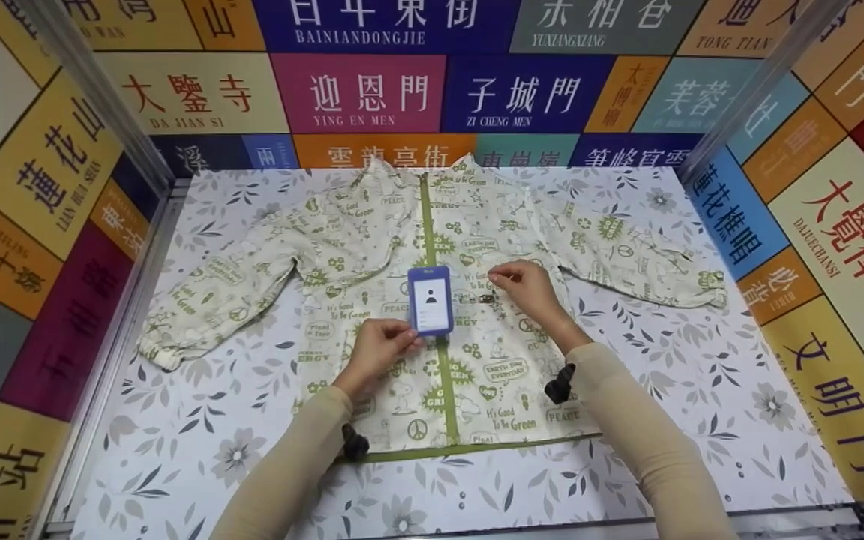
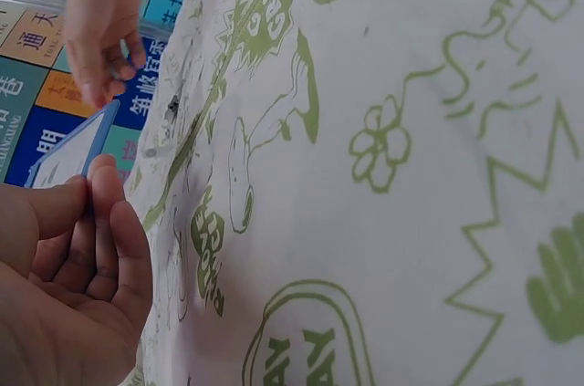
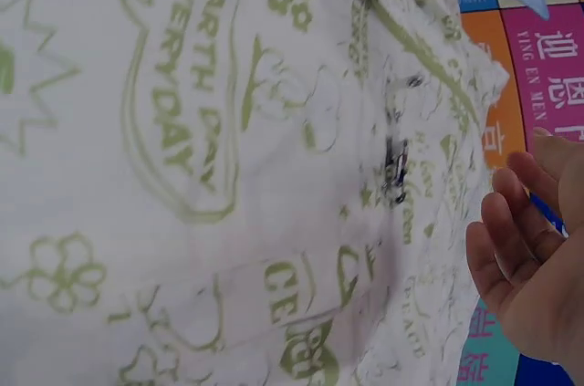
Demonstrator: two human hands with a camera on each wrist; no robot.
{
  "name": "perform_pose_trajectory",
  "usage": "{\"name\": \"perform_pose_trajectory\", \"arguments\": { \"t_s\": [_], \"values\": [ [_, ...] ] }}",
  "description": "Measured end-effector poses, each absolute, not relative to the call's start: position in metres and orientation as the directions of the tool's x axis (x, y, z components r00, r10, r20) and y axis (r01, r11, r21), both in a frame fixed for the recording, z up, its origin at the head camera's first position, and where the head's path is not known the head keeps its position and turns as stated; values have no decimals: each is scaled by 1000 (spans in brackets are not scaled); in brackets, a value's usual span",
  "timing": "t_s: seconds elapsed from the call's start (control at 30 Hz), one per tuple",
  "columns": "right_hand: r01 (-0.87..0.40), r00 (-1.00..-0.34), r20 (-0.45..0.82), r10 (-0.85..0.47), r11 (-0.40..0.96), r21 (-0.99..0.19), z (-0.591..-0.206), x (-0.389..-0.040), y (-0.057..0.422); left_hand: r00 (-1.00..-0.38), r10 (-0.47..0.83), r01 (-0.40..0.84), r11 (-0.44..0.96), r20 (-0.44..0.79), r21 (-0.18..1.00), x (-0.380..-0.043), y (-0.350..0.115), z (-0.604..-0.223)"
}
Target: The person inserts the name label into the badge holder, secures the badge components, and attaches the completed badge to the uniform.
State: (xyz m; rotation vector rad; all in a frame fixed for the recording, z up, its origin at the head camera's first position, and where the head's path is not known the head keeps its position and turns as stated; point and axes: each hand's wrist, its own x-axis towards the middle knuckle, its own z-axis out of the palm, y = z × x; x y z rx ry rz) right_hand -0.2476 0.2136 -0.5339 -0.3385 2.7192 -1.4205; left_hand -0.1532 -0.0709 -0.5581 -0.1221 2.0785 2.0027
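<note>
A blue-framed badge holder [image 1: 430, 300] with a white card and a person icon stands over the jacket's green front strip. My left hand [image 1: 378, 352] pinches its lower left corner between thumb and fingers; the left wrist view shows this grip on the badge edge [image 2: 102, 135]. To the right, my right hand [image 1: 533, 291] hovers above the jacket with loosely bent fingers, and the right wrist view shows nothing in that hand [image 3: 534, 258]. Just below its fingertips is a small metal clip [image 1: 486, 298] on the jacket front, blurred in the right wrist view.
A white jacket [image 1: 372, 247] with green print lies spread flat, sleeves out to both sides and collar away from me. Beneath it is a leaf-patterned tabletop [image 1: 702, 420]. Panels with colourful lettering [image 1: 368, 94] enclose the back and both sides.
</note>
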Motion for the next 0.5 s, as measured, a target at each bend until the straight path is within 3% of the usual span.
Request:
{"name": "perform_pose_trajectory", "arguments": {
  "t_s": [0.5],
  "values": [
    [-232,-946,-7,-323,696,-679,-564,-249,222,-970,132,-182,150,-202,972,-155,-81,-561]
  ]
}}
